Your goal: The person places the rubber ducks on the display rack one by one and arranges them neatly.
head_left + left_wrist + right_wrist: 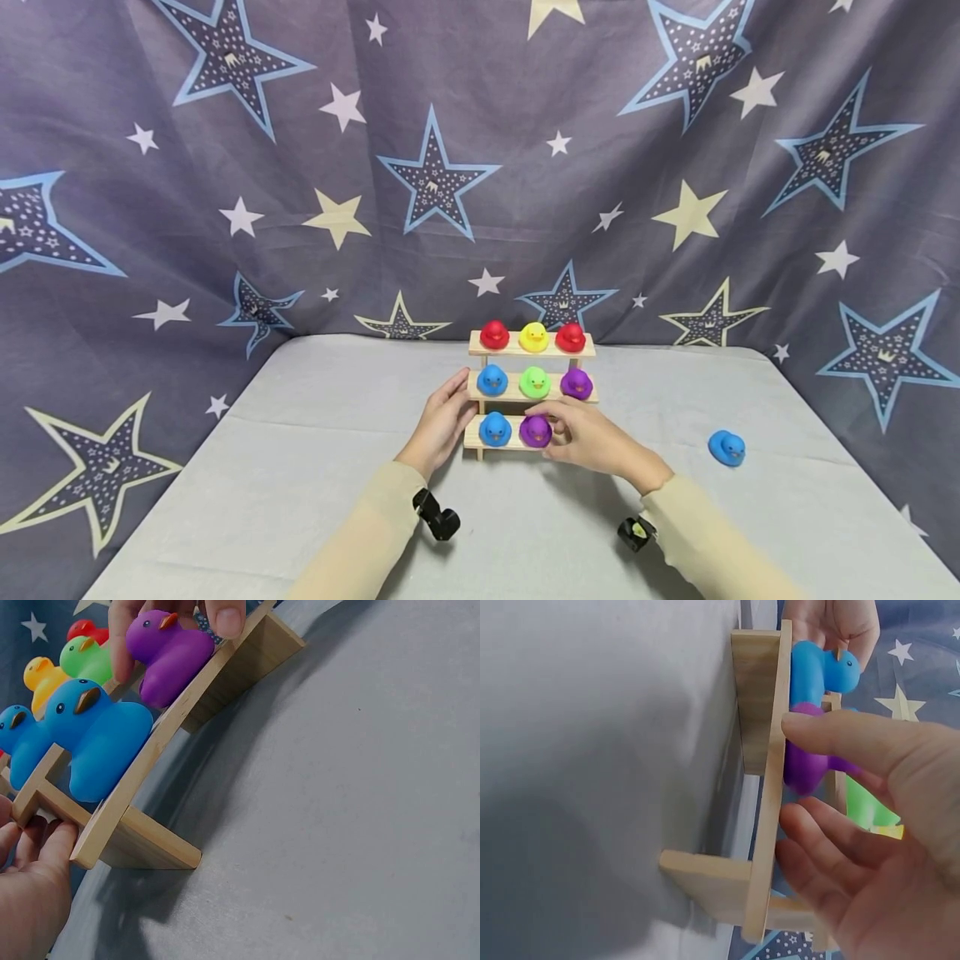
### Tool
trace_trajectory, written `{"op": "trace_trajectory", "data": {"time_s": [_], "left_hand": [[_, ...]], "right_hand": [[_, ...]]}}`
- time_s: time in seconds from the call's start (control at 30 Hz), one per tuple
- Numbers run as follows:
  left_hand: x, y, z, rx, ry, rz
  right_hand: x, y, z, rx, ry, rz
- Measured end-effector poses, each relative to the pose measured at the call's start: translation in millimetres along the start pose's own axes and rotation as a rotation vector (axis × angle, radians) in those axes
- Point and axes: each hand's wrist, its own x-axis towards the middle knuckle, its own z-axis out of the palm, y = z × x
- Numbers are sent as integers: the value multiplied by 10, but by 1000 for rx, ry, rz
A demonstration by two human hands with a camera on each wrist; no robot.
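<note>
A three-tier wooden stand [512, 443] bears several rubber ducks. My left hand [444, 423] holds the stand's left end, its fingers bent at the side beside the middle tier in the left wrist view. On the bottom tier, my right hand [592, 437] pinches a purple duck [536, 432] between thumb and index finger; the other fingers [821, 847] hang beside the board. Left of it sits a blue duck [495, 429]. Another blue duck [492, 380], a green duck [535, 382] and a second purple duck [577, 383] stand on the middle tier.
Two red ducks, one at the left [494, 335] and one at the right [571, 337], flank a yellow duck [534, 337] on the top tier. A loose blue duck [727, 448] lies on the grey tablecloth [247, 492] at the right. Behind hangs a star-patterned curtain [480, 75].
</note>
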Motion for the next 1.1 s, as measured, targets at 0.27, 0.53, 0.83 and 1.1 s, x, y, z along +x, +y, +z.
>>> {"op": "trace_trajectory", "data": {"time_s": [0.27,0.53,0.83,1.1], "left_hand": [[-11,1,11,-10,5,0],[-14,9,13,-14,4,2],[-19,21,10,-14,8,-2],[-18,15,8,-19,10,-3]], "right_hand": [[-108,55,-86,6,-1,14],[-237,119,-187,1,4,55],[-406,276,-370,-1,31,85],[-600,438,-545,-41,55,120]]}}
